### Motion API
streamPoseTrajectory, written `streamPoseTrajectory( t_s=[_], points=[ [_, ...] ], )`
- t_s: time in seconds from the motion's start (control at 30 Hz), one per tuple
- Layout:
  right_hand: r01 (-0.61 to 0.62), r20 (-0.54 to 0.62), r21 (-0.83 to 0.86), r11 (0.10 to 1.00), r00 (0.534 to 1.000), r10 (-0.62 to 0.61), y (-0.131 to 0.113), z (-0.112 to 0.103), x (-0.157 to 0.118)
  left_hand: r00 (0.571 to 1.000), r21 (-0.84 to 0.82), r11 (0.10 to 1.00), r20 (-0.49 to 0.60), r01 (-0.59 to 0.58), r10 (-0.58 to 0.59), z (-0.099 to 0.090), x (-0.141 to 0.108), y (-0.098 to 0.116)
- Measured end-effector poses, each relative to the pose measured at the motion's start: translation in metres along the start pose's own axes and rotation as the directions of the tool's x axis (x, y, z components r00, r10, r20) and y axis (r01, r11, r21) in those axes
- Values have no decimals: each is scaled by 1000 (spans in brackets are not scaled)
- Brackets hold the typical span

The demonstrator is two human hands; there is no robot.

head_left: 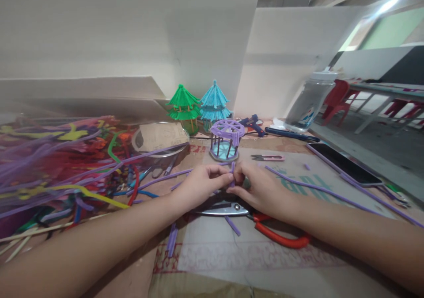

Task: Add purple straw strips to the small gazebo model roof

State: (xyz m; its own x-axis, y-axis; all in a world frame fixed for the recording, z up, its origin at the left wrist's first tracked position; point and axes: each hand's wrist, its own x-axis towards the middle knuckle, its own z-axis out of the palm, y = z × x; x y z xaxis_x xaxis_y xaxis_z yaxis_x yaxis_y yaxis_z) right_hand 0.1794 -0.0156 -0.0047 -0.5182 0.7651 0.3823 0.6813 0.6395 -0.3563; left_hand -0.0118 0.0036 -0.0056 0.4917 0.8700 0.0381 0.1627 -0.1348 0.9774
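Note:
A short piece of purple pipe cleaner (232, 169) stands upright between the fingertips of my left hand (212, 178) and my right hand (248, 181). Both hands pinch it above the scissors (228, 209), whose red handles (281, 237) point right. Just behind my fingers is a small round pavilion (228, 134) with a purple spoked roof, dark posts and a light-blue floor. Cut purple pieces (172, 240) lie near my left forearm, and another short piece (232, 225) rests below the blades.
A tangled heap of coloured pipe cleaners (66, 165) covers the left side. Behind stand a green-roofed model (183, 105) and a blue-roofed model (214, 105). Thread snips (268, 158), a glue gun (253, 124), a phone (342, 163) and a water bottle (309, 101) are to the right.

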Motion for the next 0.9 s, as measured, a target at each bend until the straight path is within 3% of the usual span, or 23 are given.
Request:
streamPoseTrajectory(
  t_s=[0.23,0.53,0.9],
  points=[
    [-94,16,101,990,996,92,-3,-4,3,996,-8,1000,-90,20,-21,2,-1,5],
    [-73,18,67,995,997,72,-1,-2,2,998,21,999,-52,37,-36,-1,1,-4],
    [-40,6,28,999,999,40,0,1,1,997,51,995,-20,82,-81,-1,-2,1]
  ],
)
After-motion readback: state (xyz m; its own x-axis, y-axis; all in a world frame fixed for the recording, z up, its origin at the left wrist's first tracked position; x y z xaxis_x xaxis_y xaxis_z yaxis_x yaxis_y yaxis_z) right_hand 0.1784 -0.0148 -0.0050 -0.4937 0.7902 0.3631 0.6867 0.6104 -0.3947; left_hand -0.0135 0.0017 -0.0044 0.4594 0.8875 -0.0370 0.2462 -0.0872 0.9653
